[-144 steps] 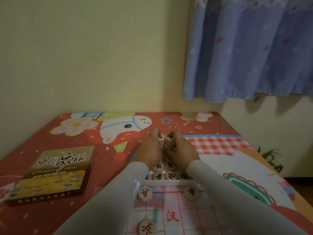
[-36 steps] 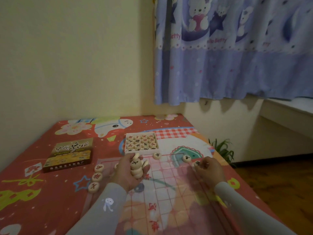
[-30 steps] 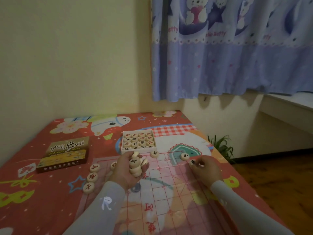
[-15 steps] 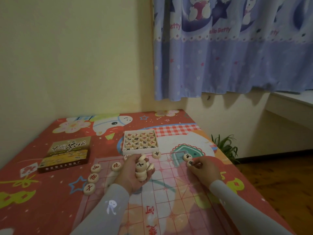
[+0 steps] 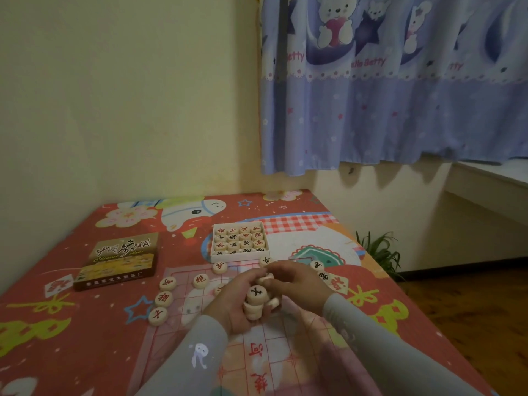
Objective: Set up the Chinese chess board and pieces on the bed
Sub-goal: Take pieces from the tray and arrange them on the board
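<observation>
A thin see-through chess board sheet with red lines lies on the red bed cover. My left hand cups a stack of round wooden pieces above the sheet's middle. My right hand has its fingertips on the top piece of that stack. Three red-marked pieces stand in a line along the sheet's left edge, and more single pieces sit along its far edge and right side. A white tray just beyond the sheet still holds several pieces.
The game's box lid lies on the bed at the left. The bed meets a wall at the far side; its right edge drops to a wooden floor. A green plant stands beside the bed, under a blue curtain.
My right hand has left the piece at the sheet's right side and come left to the stack in my left hand. The left hand has stayed over the sheet's middle.
</observation>
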`<action>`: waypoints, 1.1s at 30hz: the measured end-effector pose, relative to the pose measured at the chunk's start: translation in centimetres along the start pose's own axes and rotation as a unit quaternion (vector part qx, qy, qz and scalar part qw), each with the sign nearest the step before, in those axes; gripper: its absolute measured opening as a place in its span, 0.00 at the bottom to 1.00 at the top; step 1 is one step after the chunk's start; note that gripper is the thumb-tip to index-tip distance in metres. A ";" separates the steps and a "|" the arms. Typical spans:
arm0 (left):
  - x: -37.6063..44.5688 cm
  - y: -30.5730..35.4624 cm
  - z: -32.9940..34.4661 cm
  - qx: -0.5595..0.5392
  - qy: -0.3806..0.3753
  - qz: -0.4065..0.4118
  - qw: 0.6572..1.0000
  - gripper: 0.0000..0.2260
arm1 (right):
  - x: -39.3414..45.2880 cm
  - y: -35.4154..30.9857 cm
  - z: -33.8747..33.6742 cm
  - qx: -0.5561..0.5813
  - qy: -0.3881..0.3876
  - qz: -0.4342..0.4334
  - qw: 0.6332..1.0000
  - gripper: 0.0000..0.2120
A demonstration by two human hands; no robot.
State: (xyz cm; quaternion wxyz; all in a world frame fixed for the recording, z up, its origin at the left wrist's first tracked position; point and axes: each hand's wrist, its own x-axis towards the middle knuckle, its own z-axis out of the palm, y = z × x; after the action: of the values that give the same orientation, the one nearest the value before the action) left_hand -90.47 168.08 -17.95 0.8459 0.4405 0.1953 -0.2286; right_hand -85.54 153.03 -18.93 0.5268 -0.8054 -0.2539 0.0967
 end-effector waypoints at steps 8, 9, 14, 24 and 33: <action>-0.4 0.0 -0.4 -0.013 0.000 0.005 1.000 0.15 | 0.1 0.2 -0.1 -0.011 0.026 -0.008 1.000 0.22; -0.3 0.1 -0.4 -0.017 0.000 0.006 1.000 0.16 | 0.2 0.2 -0.2 -0.013 0.030 -0.009 0.999 0.22; 0.0 0.6 -1.4 -0.028 0.028 0.014 0.999 0.17 | -0.1 0.3 -1.6 -0.023 0.104 0.001 0.994 0.19; 0.4 1.5 -2.4 -0.053 0.057 0.029 0.997 0.16 | -0.9 2.7 -2.9 -0.038 0.174 0.081 0.981 0.14; 0.3 2.0 -2.6 -0.070 0.071 0.039 0.994 0.16 | 0.9 2.9 -1.7 -0.258 0.162 0.088 0.948 0.07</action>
State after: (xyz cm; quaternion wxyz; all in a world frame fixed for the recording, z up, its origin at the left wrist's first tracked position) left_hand -89.47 171.20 -18.23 0.8670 0.4023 0.2533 -0.1496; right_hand -83.23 151.22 -20.73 0.3243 -0.9378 -0.1097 -0.0585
